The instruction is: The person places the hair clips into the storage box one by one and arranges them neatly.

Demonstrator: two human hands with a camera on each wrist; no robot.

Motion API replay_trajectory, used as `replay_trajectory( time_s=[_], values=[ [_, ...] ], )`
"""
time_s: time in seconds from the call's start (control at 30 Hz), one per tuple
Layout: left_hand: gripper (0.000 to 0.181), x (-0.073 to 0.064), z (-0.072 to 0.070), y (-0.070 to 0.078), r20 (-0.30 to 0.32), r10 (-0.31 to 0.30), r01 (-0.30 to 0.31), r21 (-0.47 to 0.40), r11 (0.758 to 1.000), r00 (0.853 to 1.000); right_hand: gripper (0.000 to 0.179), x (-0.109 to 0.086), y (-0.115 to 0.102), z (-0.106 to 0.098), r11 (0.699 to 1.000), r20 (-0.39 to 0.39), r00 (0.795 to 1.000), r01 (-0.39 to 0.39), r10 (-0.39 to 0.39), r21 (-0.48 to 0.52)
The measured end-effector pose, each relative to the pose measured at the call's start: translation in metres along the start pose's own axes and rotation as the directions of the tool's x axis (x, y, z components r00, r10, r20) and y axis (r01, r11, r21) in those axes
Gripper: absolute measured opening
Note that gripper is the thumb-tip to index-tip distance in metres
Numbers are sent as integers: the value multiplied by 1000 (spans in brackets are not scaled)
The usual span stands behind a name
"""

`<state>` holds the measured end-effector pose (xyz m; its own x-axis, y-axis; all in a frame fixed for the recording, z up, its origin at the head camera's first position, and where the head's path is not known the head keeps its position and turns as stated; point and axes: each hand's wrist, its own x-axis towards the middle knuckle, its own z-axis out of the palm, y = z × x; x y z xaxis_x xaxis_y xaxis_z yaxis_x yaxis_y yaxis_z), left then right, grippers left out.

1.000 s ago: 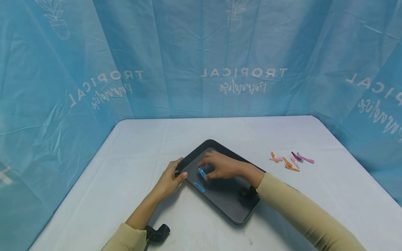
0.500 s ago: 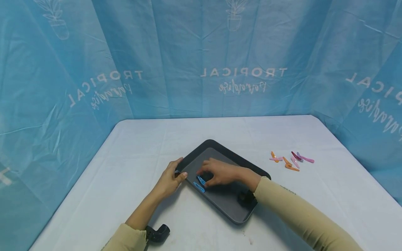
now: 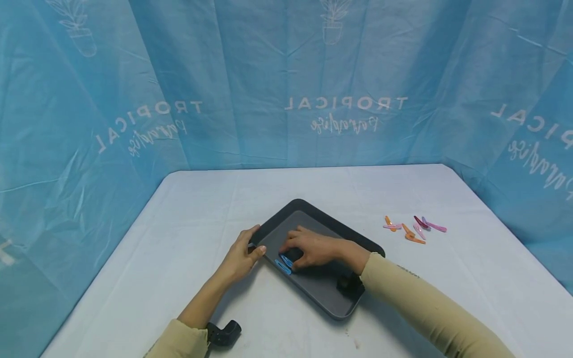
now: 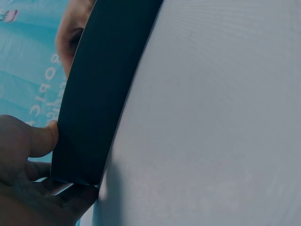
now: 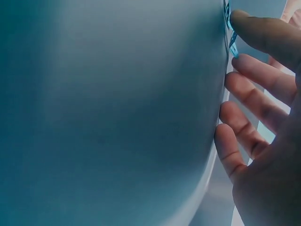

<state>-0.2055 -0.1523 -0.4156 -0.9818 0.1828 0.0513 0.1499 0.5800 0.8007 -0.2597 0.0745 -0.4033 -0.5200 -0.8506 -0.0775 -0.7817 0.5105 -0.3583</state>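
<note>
A dark grey rectangular tray lies turned at an angle on the white table. My left hand grips its left corner, thumb at the rim; in the left wrist view the fingers reach round the outside of the tray wall. Inside the tray, my right hand pinches a blue snap hair clip between thumb and index finger, low over the tray floor. Right beside it, along the near left wall, lies a second blue hair clip. In the right wrist view the other fingertips reach the tray floor.
To the right of the tray, several loose hair clips lie on the white tablecloth: orange clips, pink, dark red and purple ones. A black wrist mount sits at the left wrist. Blue printed curtains surround the table.
My right hand has carried the blue hair clip down and slightly left, close alongside the other blue clip. The left hand and the tray have stayed put.
</note>
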Motion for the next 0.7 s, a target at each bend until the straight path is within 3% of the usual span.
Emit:
replay_trajectory(
  time_s=[0.7],
  values=[
    [62,2,1,-2,-1,12,-12,-9,1000,1000,51,-1,0,-1,1000,6,1000,3,-3,13]
  ],
)
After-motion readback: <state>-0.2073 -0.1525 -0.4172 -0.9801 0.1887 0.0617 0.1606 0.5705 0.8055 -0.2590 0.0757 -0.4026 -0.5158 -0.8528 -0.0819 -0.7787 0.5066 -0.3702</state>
